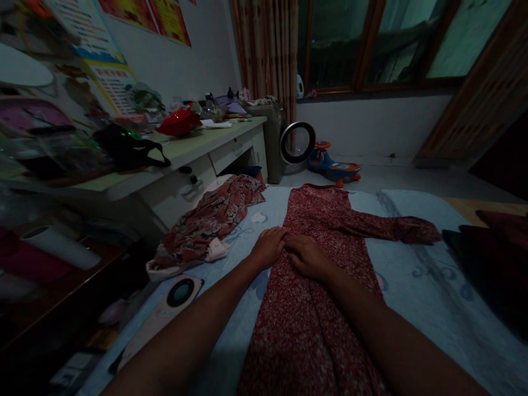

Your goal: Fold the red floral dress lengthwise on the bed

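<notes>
1. Left hand and right hand rest side by side, fingers loosely curled, pressing the red floral dress.
2. Dress lies flat on the pale bed sheet; bare sheet lies to its right.

Crumpled patterned garment at the bed's left edge, flat pink gadget nearer along that edge. Dark pile at the bed's right edge. On the desk: black bag at the front edge, red bag toward the back. Beyond the bed's far edge, round fan and ride-on toy on the floor
</notes>
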Demonstrator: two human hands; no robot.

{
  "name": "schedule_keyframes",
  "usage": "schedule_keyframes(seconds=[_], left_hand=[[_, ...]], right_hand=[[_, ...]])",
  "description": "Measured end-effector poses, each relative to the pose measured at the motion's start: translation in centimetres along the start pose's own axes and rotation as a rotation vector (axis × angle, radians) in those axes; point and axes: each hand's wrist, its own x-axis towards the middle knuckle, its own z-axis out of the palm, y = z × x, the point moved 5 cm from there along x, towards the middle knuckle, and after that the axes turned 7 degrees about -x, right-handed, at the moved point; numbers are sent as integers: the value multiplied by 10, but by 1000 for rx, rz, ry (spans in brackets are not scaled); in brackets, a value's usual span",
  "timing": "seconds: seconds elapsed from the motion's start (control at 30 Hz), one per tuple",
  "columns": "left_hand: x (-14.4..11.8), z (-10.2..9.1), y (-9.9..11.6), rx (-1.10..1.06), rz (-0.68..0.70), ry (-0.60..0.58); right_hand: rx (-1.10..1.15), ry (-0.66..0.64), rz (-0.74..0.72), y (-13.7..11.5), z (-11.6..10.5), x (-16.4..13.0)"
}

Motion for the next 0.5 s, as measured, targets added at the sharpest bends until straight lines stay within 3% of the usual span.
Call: schedule_keyframes(seconds=[0.17,0.5], left_hand=[[-7,-6,9,1,29,31],[-41,-20,45,117,23,-71]], right_hand=[[-16,78,154,17,2,1],[-214,-199,219,17,0,16]])
